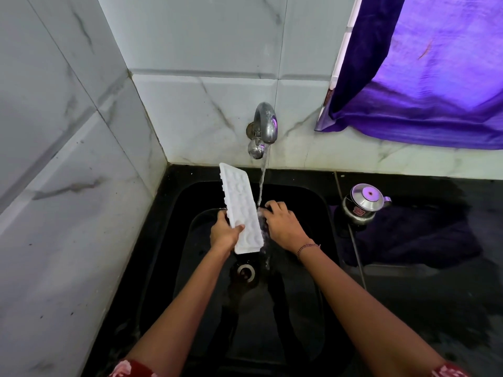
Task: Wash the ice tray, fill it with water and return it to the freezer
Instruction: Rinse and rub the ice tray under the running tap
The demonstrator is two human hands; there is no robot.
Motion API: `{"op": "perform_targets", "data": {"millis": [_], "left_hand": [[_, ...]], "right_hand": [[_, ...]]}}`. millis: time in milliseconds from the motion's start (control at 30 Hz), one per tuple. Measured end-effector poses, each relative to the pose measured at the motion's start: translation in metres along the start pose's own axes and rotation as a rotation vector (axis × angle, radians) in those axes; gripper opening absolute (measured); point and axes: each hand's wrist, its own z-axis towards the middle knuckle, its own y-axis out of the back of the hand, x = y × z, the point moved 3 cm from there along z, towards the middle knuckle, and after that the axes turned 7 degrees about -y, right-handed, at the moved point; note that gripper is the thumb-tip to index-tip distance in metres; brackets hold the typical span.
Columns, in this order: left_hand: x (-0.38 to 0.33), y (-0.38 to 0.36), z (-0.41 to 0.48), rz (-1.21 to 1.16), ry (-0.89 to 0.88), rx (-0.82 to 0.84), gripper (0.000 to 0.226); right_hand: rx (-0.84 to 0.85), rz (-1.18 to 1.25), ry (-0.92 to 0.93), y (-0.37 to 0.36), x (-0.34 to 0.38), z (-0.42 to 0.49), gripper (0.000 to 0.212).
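Head view, my reading: over the black sink [313, 295] the left hand [226, 232] grips the white ice tray [239, 202] near its near end, thumb across the cells. The tray's long axis runs away and slightly left, far end raised. The right hand [283, 224] lies just right of it, fingers curled under the water stream [262, 180]; whether it grasps anything I cannot tell. The tap [265, 126] stands beyond.

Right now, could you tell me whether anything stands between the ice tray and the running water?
Only the right hand: it sits under the stream, beside the right edge of the ice tray. The left hand grips the tray tilted just left of the water; otherwise nothing visible blocks it.
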Motion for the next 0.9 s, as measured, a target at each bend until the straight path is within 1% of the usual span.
{"op": "perform_targets", "data": {"millis": [100,200,300,400,500,600,700,900], "left_hand": [[-0.004,-0.001,-0.010,0.130,-0.037,0.004,0.048],[-0.004,-0.002,-0.018,0.135,-0.053,0.032,0.047],[0.002,-0.003,-0.023,0.046,-0.017,0.061,0.045],[0.009,-0.004,-0.030,-0.156,0.071,0.095,0.045],[0.017,-0.005,-0.034,-0.303,0.138,0.151,0.037],[0.019,-0.002,-0.037,-0.326,0.171,0.185,0.035],[0.020,0.002,-0.037,-0.347,0.173,0.200,0.038],[0.017,0.008,-0.034,-0.398,0.160,0.232,0.039]], "right_hand": [[0.022,-0.017,-0.010,-0.002,0.004,0.004,0.044],[0.055,-0.020,-0.037,-0.007,0.006,0.008,0.044],[0.080,0.019,-0.059,-0.009,0.004,0.009,0.048],[0.087,0.063,-0.082,-0.010,-0.002,0.009,0.052],[0.126,0.101,-0.059,-0.012,-0.004,0.008,0.056],[0.127,0.105,-0.057,-0.010,-0.007,0.007,0.046],[0.071,0.059,-0.068,-0.004,-0.009,0.006,0.035],[0.025,-0.007,-0.016,0.005,0.001,0.004,0.037]]}}
